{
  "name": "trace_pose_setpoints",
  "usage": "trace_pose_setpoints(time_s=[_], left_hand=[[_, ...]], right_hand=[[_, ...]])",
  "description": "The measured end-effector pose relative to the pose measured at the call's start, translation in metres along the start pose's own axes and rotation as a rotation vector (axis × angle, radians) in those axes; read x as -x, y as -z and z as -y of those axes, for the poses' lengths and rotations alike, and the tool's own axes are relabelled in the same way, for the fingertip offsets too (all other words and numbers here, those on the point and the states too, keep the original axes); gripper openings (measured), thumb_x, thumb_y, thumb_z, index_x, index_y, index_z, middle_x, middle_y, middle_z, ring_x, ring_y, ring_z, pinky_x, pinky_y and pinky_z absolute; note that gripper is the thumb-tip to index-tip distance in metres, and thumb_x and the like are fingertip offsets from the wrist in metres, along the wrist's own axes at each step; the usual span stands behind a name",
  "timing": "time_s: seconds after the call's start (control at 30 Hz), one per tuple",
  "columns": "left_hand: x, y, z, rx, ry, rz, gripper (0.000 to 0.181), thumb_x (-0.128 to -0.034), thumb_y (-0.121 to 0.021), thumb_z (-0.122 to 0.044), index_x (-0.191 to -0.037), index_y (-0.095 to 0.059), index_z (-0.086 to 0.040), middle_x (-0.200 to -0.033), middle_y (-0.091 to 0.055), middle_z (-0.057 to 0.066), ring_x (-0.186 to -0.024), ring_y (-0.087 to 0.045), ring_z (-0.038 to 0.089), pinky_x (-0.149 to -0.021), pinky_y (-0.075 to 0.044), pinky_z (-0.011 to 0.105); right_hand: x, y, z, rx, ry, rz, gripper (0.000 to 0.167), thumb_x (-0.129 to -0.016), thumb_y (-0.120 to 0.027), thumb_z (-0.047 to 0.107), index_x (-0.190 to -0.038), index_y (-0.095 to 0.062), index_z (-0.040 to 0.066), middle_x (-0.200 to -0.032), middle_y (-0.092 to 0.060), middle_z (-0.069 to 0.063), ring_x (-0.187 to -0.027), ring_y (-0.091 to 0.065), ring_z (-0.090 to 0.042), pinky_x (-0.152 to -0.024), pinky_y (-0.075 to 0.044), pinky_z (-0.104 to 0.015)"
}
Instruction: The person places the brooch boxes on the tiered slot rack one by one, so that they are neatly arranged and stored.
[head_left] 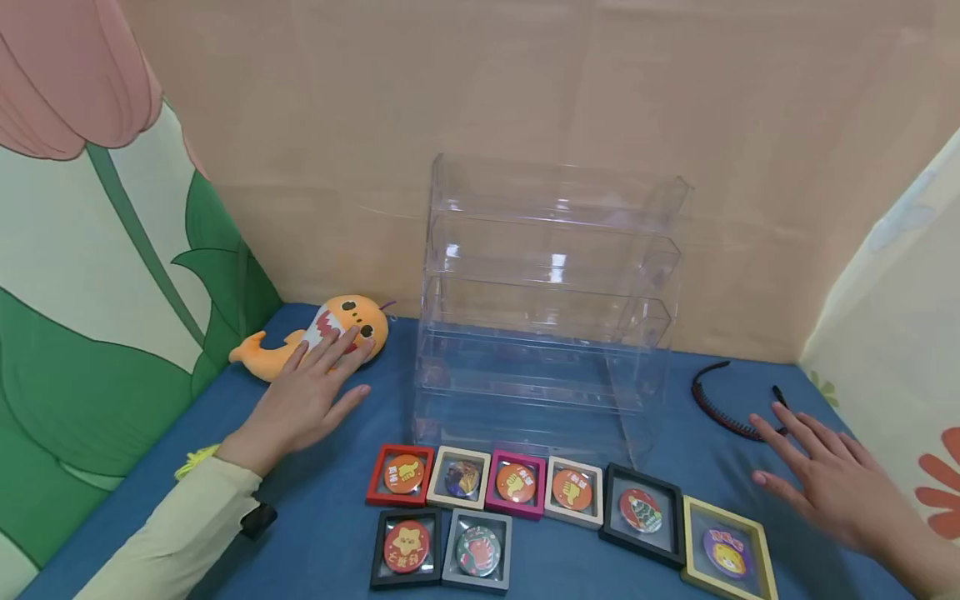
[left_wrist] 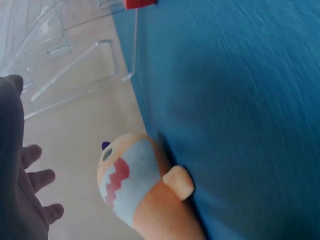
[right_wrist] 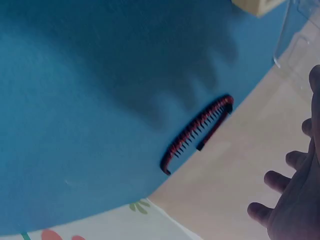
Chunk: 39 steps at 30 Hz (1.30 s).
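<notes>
A beige backdrop (head_left: 525, 83) stands behind the blue cloth (head_left: 322, 508), with printed panels (head_left: 82, 242) bounding both sides. The clear tiered rack (head_left: 551, 321) stands at back centre, its steps facing the person, likely so every tier can be reached. Left of it lies the orange plush shark (left_wrist: 145, 187); the left hand (head_left: 303, 408) hovers above, fingers extended and parted, holding nothing. The right hand (head_left: 832, 483) hovers with fingers likewise spread, gripping nothing. Eight badge frames (head_left: 515, 508) lie face up before the rack, probably for easy viewing. A dark red toothed headband (right_wrist: 192, 127) rests at back right, near the right hand. Cloth between plush and rack, and between rack and headband, gives sideways room; the frames crowd the rack's front edge, and the gold frame (head_left: 767, 562) meets the head view's lower edge.
</notes>
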<state>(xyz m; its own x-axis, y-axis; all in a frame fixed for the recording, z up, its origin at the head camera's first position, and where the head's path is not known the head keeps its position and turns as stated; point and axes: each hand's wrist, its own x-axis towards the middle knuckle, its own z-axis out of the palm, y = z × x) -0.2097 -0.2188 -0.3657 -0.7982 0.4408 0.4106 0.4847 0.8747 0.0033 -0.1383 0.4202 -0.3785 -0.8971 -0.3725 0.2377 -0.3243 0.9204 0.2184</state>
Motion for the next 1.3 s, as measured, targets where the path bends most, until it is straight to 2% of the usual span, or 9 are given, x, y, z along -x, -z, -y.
trace_pose_setpoints(time_s=[0.1,0.3,0.43,0.57,0.73,0.97,1.13,1.23,1.3], left_hand=[[-0.006,-0.004,-0.004,0.047,-0.034,-0.005,0.065,-0.096,-0.051,-0.041,-0.15,-0.028,-0.014,-0.151,-0.028,0.014,-0.136,-0.025,0.037,-0.108,-0.018,0.057],[-0.021,-0.01,-0.015,0.131,-0.094,-0.003,0.065,-0.0996,-0.043,-0.041,-0.153,-0.017,-0.015,-0.152,-0.028,0.012,-0.136,-0.028,0.033,-0.108,-0.023,0.055],[-0.03,-0.011,-0.022,0.233,-0.068,0.032,0.067,-0.1001,-0.042,-0.042,-0.154,-0.01,-0.017,-0.151,-0.03,0.012,-0.134,-0.032,0.033,-0.106,-0.028,0.054],[-0.036,-0.014,-0.03,0.322,-0.041,0.074,0.07,-0.0999,-0.044,-0.038,-0.154,-0.003,-0.018,-0.152,-0.028,0.012,-0.133,-0.034,0.034,-0.104,-0.031,0.054],[-0.04,-0.021,-0.039,0.433,-0.041,0.119,0.075,-0.1,-0.047,-0.031,-0.153,0.005,-0.019,-0.153,-0.025,0.011,-0.135,-0.03,0.033,-0.105,-0.03,0.054],[-0.042,-0.031,-0.044,0.591,-0.052,0.058,0.078,-0.0986,-0.052,-0.027,-0.153,0.003,-0.019,-0.153,-0.024,0.012,-0.132,-0.037,0.032,-0.104,-0.03,0.054],[-0.043,-0.039,-0.043,0.715,-0.102,0.002,0.075,-0.0985,-0.053,-0.02,-0.153,-0.002,-0.016,-0.154,-0.022,0.012,-0.125,-0.046,0.031,-0.1,-0.039,0.046],[-0.042,-0.041,-0.043,0.776,-0.107,-0.02,0.073,-0.0982,-0.053,-0.017,-0.153,-0.004,-0.017,-0.152,-0.026,0.012,-0.124,-0.047,0.031,-0.096,-0.043,0.044],[-0.042,-0.041,-0.043,0.804,-0.1,-0.034,0.073,-0.098,-0.053,-0.016,-0.153,-0.006,-0.018,-0.151,-0.029,0.011,-0.125,-0.046,0.029,-0.094,-0.045,0.042]], right_hand=[[0.004,-0.006,0.006,-0.026,-0.031,0.058,0.085,-0.086,-0.06,0.055,-0.153,-0.018,0.024,-0.151,-0.02,-0.022,-0.124,-0.026,-0.047,-0.1,-0.015,-0.069],[0.006,-0.011,0.013,-0.082,-0.081,0.196,0.071,-0.084,-0.056,0.063,-0.14,-0.047,0.019,-0.14,-0.037,-0.025,-0.114,-0.038,-0.051,-0.082,-0.036,-0.071],[0.003,-0.013,0.019,-0.226,-0.136,0.376,0.07,-0.082,-0.054,0.066,-0.126,-0.061,0.011,-0.122,-0.052,-0.025,-0.103,-0.051,-0.047,-0.071,-0.046,-0.065],[0.003,-0.014,0.023,-0.374,-0.173,0.507,0.055,-0.084,-0.061,0.056,-0.115,-0.068,0.01,-0.1,-0.061,-0.009,-0.088,-0.058,-0.028,-0.069,-0.052,-0.051],[0.01,-0.017,0.026,-0.41,-0.11,0.46,0.028,-0.085,-0.066,0.044,-0.094,-0.072,0.019,-0.083,-0.055,0.011,-0.073,-0.051,-0.005,-0.061,-0.05,-0.032],[0.016,-0.019,0.022,-0.529,-0.039,0.413,0.021,-0.087,-0.067,0.034,-0.088,-0.074,0.013,-0.073,-0.053,0.014,-0.062,-0.047,0.002,-0.05,-0.043,-0.023],[0.017,-0.013,0.016,-0.693,-0.127,0.478,0.029,-0.09,-0.064,0.027,-0.098,-0.073,0.001,-0.082,-0.068,0.003,-0.068,-0.061,-0.003,-0.055,-0.053,-0.023],[0.016,-0.005,0.013,-0.819,-0.245,0.52,0.039,-0.09,-0.064,0.03,-0.104,-0.07,-0.006,-0.086,-0.07,-0.006,-0.07,-0.064,-0.01,-0.059,-0.055,-0.027],[0.016,0.0,0.009,-0.885,-0.269,0.51,0.042,-0.09,-0.064,0.03,-0.106,-0.068,-0.008,-0.088,-0.07,-0.009,-0.072,-0.065,-0.014,-0.06,-0.056,-0.029]])
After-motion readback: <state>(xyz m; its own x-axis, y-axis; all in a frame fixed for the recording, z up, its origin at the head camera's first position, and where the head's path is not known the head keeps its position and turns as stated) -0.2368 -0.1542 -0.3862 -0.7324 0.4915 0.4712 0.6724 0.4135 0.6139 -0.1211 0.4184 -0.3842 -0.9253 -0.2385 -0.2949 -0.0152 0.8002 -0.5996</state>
